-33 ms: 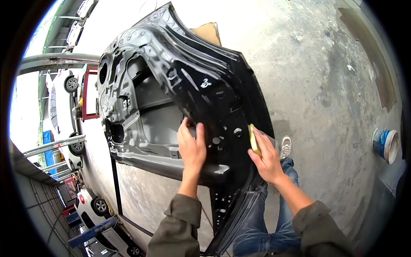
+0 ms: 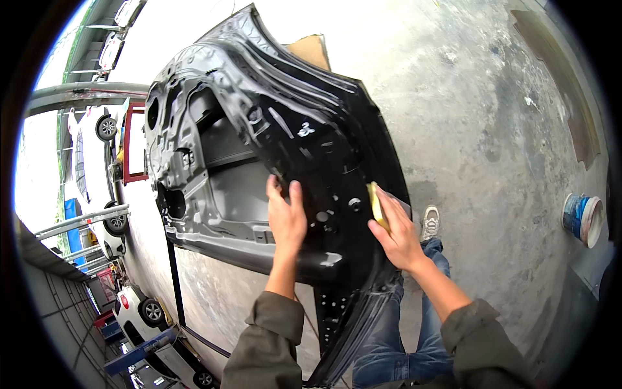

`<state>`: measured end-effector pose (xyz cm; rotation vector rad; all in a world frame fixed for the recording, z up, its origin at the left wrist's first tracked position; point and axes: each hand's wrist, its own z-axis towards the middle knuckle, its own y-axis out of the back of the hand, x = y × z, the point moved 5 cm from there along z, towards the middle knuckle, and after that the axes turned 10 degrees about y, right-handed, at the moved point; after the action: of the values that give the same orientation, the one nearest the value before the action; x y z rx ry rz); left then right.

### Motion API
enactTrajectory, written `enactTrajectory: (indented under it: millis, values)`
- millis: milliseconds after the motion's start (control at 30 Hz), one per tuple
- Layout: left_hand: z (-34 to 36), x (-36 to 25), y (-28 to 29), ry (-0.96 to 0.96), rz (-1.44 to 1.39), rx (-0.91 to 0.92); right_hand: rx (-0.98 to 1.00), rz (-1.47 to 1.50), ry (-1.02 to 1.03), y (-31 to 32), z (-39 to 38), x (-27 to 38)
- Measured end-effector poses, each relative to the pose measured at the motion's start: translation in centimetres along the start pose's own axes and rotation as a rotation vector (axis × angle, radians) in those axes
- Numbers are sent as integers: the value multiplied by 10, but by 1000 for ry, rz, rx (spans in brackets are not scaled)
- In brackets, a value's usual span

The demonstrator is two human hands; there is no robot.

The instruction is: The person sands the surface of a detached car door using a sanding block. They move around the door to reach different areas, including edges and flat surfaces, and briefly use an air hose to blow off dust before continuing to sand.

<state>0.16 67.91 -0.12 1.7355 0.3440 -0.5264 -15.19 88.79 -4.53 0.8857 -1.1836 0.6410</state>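
Observation:
A black car door [image 2: 337, 168], bare inner side up, lies in front of me, with a large cut-out showing the grey inside of its outer skin. At the right edge of that cut-out is my left hand [image 2: 285, 217], fingers hooked over the rim and thumb on the black face. Its fingertips are partly hidden. My right hand [image 2: 400, 236] is closed around a thin yellow pad [image 2: 378, 206], possibly a sponge. The pad is pressed to the door's near right border, and the fingers hide much of it.
Thin black stand bars [image 2: 173, 279] show under the door's left side. Brown cardboard [image 2: 311, 52] lies beyond its far edge. My shoe [image 2: 431, 222] is just right of the door. A blue-and-white bucket [image 2: 582, 220] stands at far right. Parked cars [image 2: 139, 318] line the left.
The door and both hands appear slightly farther left in the picture. Both hands keep their places on the door, and the yellow pad stays in my right hand.

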Motion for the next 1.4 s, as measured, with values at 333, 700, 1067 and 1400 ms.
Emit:
enactTrajectory:
  millis: [333,700,1067,1400]
  values:
    - [11,-2,-33,331,103,-91,102,53,7,3,-36,4]
    - [17,7,-32,374,76,-81,-7,169,-16,2,-21,10]
    - [14,-6,-35,294,48,-117,30,193,132,4,21,0]
    - [24,7,-37,253,105,-144,-47,152,163,-7,63,-18]
